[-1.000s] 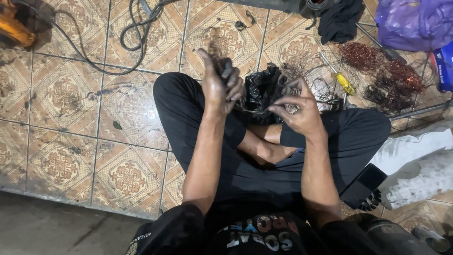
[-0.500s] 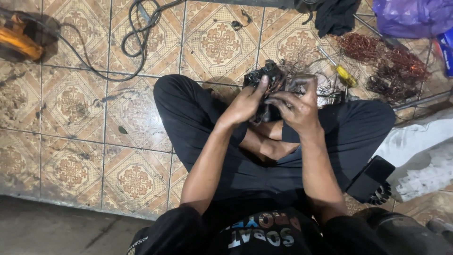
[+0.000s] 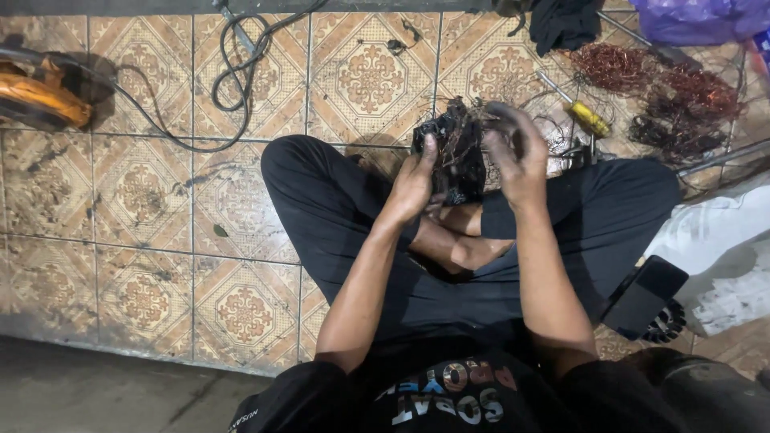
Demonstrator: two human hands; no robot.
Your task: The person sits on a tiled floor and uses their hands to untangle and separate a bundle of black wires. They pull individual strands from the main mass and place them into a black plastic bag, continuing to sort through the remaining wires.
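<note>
I sit cross-legged on a patterned tile floor. A black, charred-looking lump wound with thin copper wire (image 3: 457, 152) is held above my crossed shins. My left hand (image 3: 415, 186) grips its left side, thumb up along it. On the lump's right side my right hand (image 3: 516, 152) closes over the top with sooty, blurred fingers among the wire strands. Both hands are dirty. The lump's underside is hidden.
Heaps of reddish copper wire (image 3: 666, 92) lie at the upper right beside a yellow-handled screwdriver (image 3: 584, 114). A black cable (image 3: 233, 72) runs to an orange tool (image 3: 36, 96) at the left. A dark phone (image 3: 642, 297) lies by my right knee. Purple bag (image 3: 706, 18) top right.
My left hand, raised apart a second ago, has come over onto the lump's left side. Both hands now hold the lump together.
</note>
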